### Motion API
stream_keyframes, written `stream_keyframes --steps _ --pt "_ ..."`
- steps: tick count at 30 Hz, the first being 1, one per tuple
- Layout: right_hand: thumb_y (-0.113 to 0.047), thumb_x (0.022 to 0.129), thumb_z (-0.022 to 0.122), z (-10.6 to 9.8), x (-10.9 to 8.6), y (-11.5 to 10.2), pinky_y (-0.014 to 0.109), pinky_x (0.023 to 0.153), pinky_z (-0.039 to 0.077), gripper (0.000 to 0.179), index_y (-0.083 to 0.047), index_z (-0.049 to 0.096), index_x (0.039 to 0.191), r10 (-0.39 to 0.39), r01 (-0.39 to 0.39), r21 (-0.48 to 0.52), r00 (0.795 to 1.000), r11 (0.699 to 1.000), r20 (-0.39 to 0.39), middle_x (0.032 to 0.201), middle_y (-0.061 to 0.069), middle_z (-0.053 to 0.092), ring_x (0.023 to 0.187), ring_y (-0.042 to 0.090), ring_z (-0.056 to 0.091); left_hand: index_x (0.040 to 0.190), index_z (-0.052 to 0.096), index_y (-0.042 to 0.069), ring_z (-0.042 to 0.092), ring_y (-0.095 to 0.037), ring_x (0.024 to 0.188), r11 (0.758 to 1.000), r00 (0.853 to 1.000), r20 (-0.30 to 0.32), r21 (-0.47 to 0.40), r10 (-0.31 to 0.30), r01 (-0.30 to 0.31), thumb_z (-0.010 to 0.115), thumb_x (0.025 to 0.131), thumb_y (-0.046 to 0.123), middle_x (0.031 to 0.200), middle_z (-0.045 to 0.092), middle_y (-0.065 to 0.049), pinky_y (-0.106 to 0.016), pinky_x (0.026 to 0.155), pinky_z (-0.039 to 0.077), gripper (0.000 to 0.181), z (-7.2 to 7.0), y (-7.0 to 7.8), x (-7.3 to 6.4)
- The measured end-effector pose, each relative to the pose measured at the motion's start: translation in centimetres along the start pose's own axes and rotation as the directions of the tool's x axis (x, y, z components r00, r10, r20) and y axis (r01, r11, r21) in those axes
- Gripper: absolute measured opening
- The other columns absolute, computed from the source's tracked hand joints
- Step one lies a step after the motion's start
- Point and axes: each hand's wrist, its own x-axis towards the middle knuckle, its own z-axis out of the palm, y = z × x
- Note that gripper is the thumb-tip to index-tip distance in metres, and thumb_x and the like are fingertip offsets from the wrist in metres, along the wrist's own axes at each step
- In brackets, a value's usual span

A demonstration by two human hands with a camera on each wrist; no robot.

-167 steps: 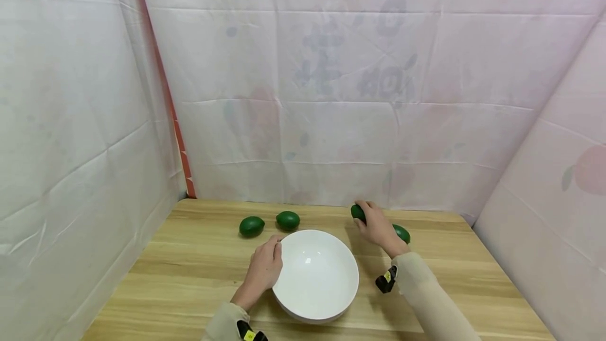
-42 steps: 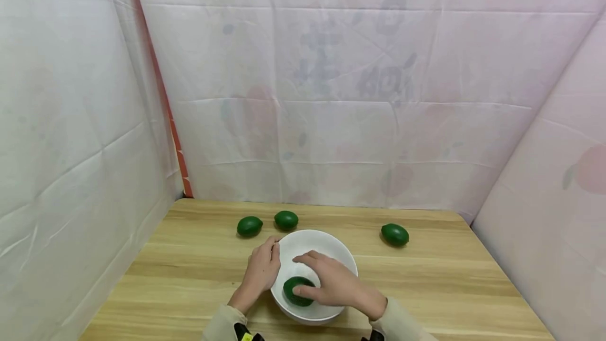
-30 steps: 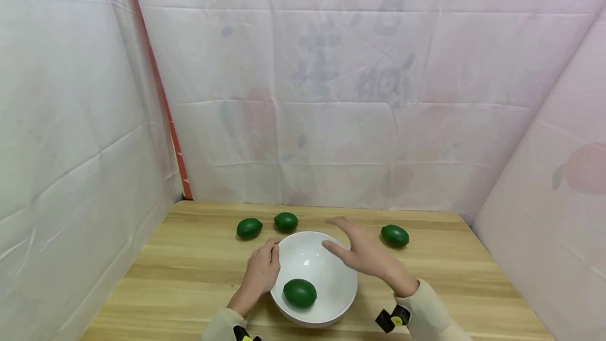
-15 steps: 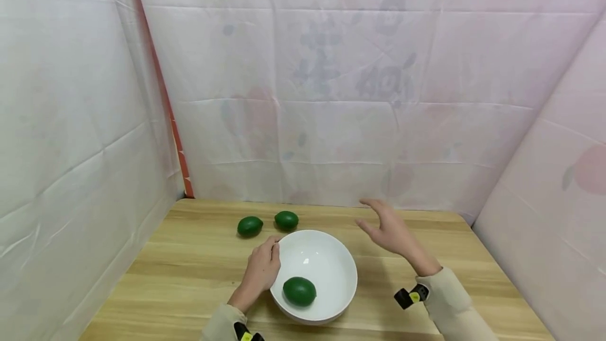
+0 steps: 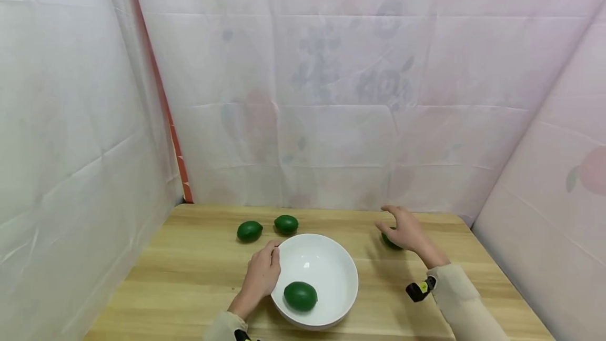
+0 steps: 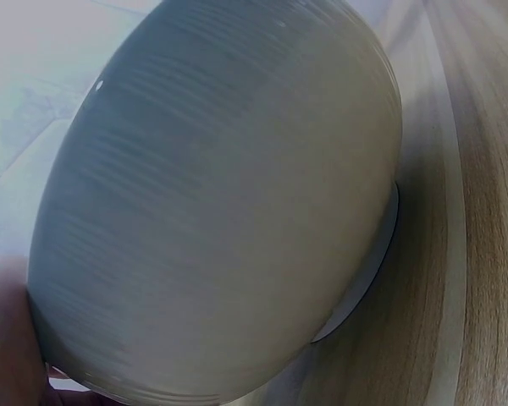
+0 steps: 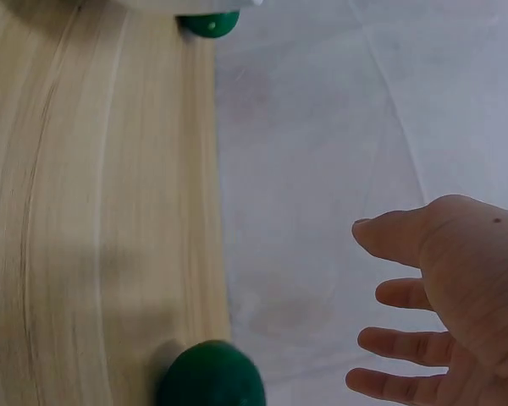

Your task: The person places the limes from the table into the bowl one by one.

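Observation:
My left hand (image 5: 262, 271) grips the left rim of a white bowl (image 5: 333, 278), its thumb near the edge. The bowl's outer wall (image 6: 220, 203) fills most of the left wrist view. One green lime (image 5: 300, 296) lies inside the bowl, towards its near side. My right hand (image 5: 409, 231) hovers over another lime (image 5: 389, 240) at the right, partly covering it in the head view. Its fingers are spread and hold nothing; in the right wrist view, that lime (image 7: 212, 376) sits apart from the fingertips.
Two more limes, a left one (image 5: 249, 231) and a right one (image 5: 286, 224), lie on the wooden table (image 5: 189, 278) behind the bowl. Pale printed cloth (image 5: 331, 136) hangs along the back and both sides of the table.
My right hand has carried a lime from the back of the table into the bowl, let it go, and moved right to over another lime. My left hand has stayed on the rim.

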Motion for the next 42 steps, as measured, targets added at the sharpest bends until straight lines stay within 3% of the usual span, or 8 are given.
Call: stream_keyframes --steps 12,18,23,28,42 --pt "-0.022 0.095 0.070 1.6 -1.1 3.2 0.068 0.095 0.047 0.051 0.011 0.057 0.132 0.075 -0.073 -0.029 0.994 0.997 0.079 0.131 0.039 0.057 0.120 0.058 0.054 0.131 0.063 0.006 0.067 -0.033 0.117 1.000 1.000 0.004 0.004 0.005 -0.005 0.043 0.108 0.016 0.123 0.072 -0.014 -0.055 0.098 0.053 0.032 0.3 -0.3 -0.2" --pt "-0.027 0.094 0.071 2.7 -1.4 4.6 0.066 0.086 0.052 0.057 0.011 0.055 0.134 0.114 -0.103 -0.089 0.987 0.991 0.117 0.128 0.041 0.056 0.110 0.056 0.059 0.130 0.063 0.007 0.067 -0.034 0.119 1.000 1.000 0.015 -0.001 0.007 -0.007 0.043 0.108 0.017 0.125 0.071 -0.015 -0.054 0.099 0.053 0.032 0.4 -0.4 -0.2" --pt "-0.025 0.094 0.070 3.3 -1.3 5.1 0.053 0.074 0.054 0.056 0.011 0.055 0.135 0.120 -0.115 -0.048 0.982 0.992 0.148 0.125 0.041 0.057 0.096 0.043 0.062 0.131 0.063 0.007 0.067 -0.033 0.119 1.000 1.000 0.009 -0.006 0.002 -0.002 0.042 0.109 0.017 0.125 0.071 -0.015 -0.054 0.099 0.053 0.032 0.2 -0.3 0.0" --pt "-0.021 0.093 0.072 3.9 -1.2 5.4 0.042 0.068 0.051 0.054 0.012 0.056 0.132 0.090 -0.086 -0.035 0.988 0.996 0.126 0.118 0.036 0.063 0.087 0.032 0.061 0.131 0.063 0.008 0.067 -0.033 0.119 1.000 1.000 0.011 -0.015 0.002 -0.001 0.042 0.109 0.017 0.126 0.071 -0.015 -0.053 0.098 0.054 0.032 0.0 -0.5 0.0" --pt "-0.010 0.093 0.070 4.8 -1.7 6.1 0.063 0.083 0.053 0.051 0.011 0.052 0.136 0.081 -0.077 -0.042 0.993 0.996 0.089 0.123 0.039 0.059 0.105 0.052 0.062 0.131 0.064 0.008 0.067 -0.033 0.119 1.000 1.000 -0.001 -0.013 0.010 -0.010 0.043 0.108 0.017 0.125 0.072 -0.013 -0.056 0.101 0.051 0.032 0.0 -0.6 0.2"
